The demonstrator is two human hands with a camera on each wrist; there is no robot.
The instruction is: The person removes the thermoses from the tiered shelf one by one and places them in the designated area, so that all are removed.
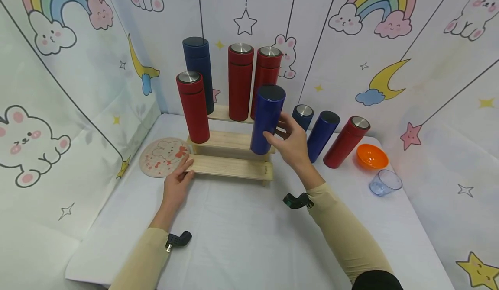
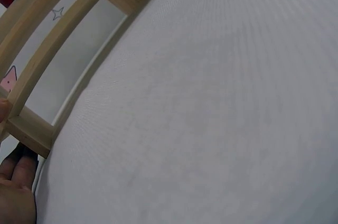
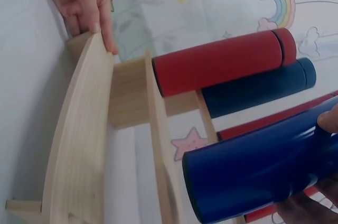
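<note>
My right hand (image 1: 291,141) grips a glossy blue thermos bottle (image 1: 267,119) from its right side. The bottle is nearly upright over the right end of the middle step; whether its base touches the wood I cannot tell. With thumb and fingers, my left hand (image 1: 176,188) holds the left end of the lowest step of a three-step wooden stand (image 1: 230,167). A red thermos (image 1: 195,110) stands on the middle step at the left. On the top step are a dark blue thermos (image 1: 199,71) and two red ones, the right one (image 1: 268,65) partly hidden by the held bottle.
Right of the stand are a dark blue thermos (image 1: 302,116), a glossy blue one (image 1: 322,136) and a red one (image 1: 346,143). Beyond them lie an orange bowl (image 1: 372,156) and a clear glass (image 1: 385,183). A round bunny-patterned mat (image 1: 161,158) is at the left.
</note>
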